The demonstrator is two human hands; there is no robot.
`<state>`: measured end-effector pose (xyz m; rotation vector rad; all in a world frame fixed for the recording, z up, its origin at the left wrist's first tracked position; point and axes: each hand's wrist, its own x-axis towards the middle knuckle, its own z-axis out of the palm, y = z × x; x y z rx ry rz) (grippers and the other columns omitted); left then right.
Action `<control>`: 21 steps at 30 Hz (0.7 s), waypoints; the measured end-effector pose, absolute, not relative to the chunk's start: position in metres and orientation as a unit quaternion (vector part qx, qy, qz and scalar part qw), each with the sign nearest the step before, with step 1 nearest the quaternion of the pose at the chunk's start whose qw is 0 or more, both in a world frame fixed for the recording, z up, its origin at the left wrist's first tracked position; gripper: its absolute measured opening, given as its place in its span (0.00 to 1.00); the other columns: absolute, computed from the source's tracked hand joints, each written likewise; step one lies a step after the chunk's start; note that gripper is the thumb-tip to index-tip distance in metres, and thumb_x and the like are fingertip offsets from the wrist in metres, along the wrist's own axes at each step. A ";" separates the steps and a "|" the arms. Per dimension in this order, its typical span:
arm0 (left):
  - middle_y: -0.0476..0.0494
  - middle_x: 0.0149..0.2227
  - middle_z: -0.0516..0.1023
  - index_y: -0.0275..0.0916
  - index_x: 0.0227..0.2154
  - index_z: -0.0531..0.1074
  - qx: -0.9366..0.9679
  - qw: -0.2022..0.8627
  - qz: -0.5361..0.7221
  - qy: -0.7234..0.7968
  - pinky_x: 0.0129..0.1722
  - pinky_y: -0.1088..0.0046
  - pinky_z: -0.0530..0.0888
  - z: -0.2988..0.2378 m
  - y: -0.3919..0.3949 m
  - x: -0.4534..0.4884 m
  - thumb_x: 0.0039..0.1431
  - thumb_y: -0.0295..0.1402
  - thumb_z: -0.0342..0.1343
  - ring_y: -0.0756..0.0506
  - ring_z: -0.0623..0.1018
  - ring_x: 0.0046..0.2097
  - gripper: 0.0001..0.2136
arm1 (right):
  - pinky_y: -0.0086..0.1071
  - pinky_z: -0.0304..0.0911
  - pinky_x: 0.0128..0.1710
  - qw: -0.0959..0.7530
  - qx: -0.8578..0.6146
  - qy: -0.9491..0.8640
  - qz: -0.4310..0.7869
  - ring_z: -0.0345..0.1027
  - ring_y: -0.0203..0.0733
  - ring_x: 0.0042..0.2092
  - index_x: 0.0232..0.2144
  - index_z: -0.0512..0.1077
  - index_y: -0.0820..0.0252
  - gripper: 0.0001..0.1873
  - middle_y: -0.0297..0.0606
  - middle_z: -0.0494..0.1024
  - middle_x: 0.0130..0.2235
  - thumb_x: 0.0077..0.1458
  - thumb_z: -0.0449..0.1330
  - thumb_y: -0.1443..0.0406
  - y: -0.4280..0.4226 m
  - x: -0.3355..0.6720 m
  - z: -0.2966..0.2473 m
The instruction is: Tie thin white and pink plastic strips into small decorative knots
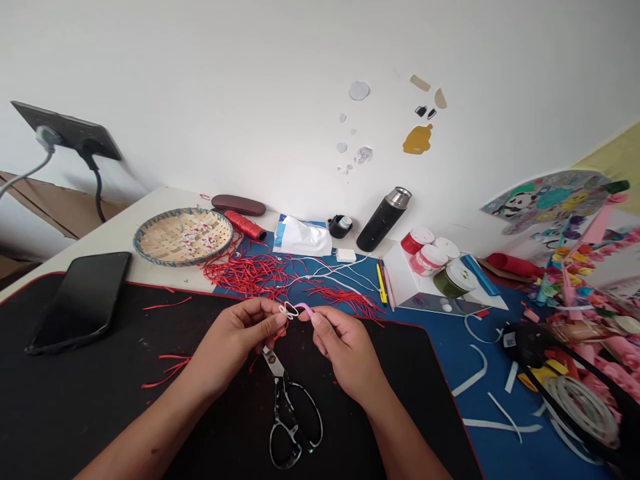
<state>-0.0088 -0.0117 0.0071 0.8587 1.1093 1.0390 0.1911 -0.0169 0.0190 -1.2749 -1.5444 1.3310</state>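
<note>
My left hand [237, 333] pinches a small looped white cord [289, 311] between thumb and fingers, with a bit of red thread hanging beside it. Facing it, my right hand [345, 343] is closed on a thin, curved lilac tool [304, 308] whose exact kind I cannot make out. The tool's far end is at the white loops. Beneath my hands, scissors [274, 363] with black handles lie on the black mat [200, 427], their tips hidden behind my left fingers. Cut red threads [245, 275] are heaped just beyond my hands.
A woven basket [150, 237] holds small red-and-white pieces. Left lies a phone [83, 300]; behind are a red thread spool [245, 225], tissues [303, 237] and a black flask [383, 220]. Ribbon rolls [455, 279] stand on a white box; headphones [530, 347] lie right.
</note>
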 end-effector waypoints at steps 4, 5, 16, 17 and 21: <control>0.51 0.25 0.77 0.39 0.29 0.80 0.377 0.645 0.457 0.483 0.23 0.77 0.64 0.006 -0.011 -0.009 0.46 0.48 0.77 0.52 0.68 0.24 0.19 | 0.30 0.50 0.26 0.359 -0.497 -0.601 0.513 0.54 0.35 0.25 0.48 0.81 0.63 0.24 0.28 0.63 0.23 0.72 0.55 0.50 -0.018 0.191 0.018; 0.51 0.25 0.77 0.39 0.29 0.80 0.379 0.645 0.457 0.482 0.23 0.77 0.64 0.005 -0.012 -0.009 0.46 0.48 0.77 0.52 0.68 0.24 0.19 | 0.30 0.49 0.26 0.359 -0.497 -0.601 0.513 0.54 0.35 0.25 0.48 0.81 0.63 0.24 0.28 0.63 0.23 0.72 0.55 0.50 -0.018 0.191 0.017; 0.49 0.25 0.78 0.39 0.28 0.81 0.385 0.644 0.453 0.481 0.24 0.75 0.64 0.007 -0.013 -0.009 0.46 0.48 0.77 0.50 0.70 0.25 0.18 | 0.30 0.50 0.26 0.349 -0.495 -0.608 0.513 0.54 0.35 0.25 0.48 0.82 0.62 0.24 0.29 0.64 0.24 0.72 0.55 0.51 -0.018 0.189 0.017; 0.49 0.25 0.79 0.39 0.28 0.81 0.385 0.643 0.453 0.483 0.24 0.75 0.64 0.007 -0.013 -0.009 0.45 0.48 0.77 0.50 0.70 0.25 0.18 | 0.30 0.50 0.27 0.347 -0.495 -0.610 0.512 0.54 0.35 0.25 0.48 0.82 0.62 0.24 0.29 0.64 0.24 0.72 0.55 0.51 -0.018 0.190 0.017; 0.47 0.25 0.79 0.39 0.27 0.81 0.391 0.636 0.452 0.488 0.24 0.75 0.65 0.007 -0.013 -0.009 0.44 0.49 0.77 0.50 0.70 0.25 0.19 | 0.30 0.51 0.27 0.339 -0.495 -0.622 0.504 0.55 0.36 0.26 0.49 0.82 0.61 0.24 0.30 0.65 0.25 0.72 0.55 0.50 -0.018 0.191 0.017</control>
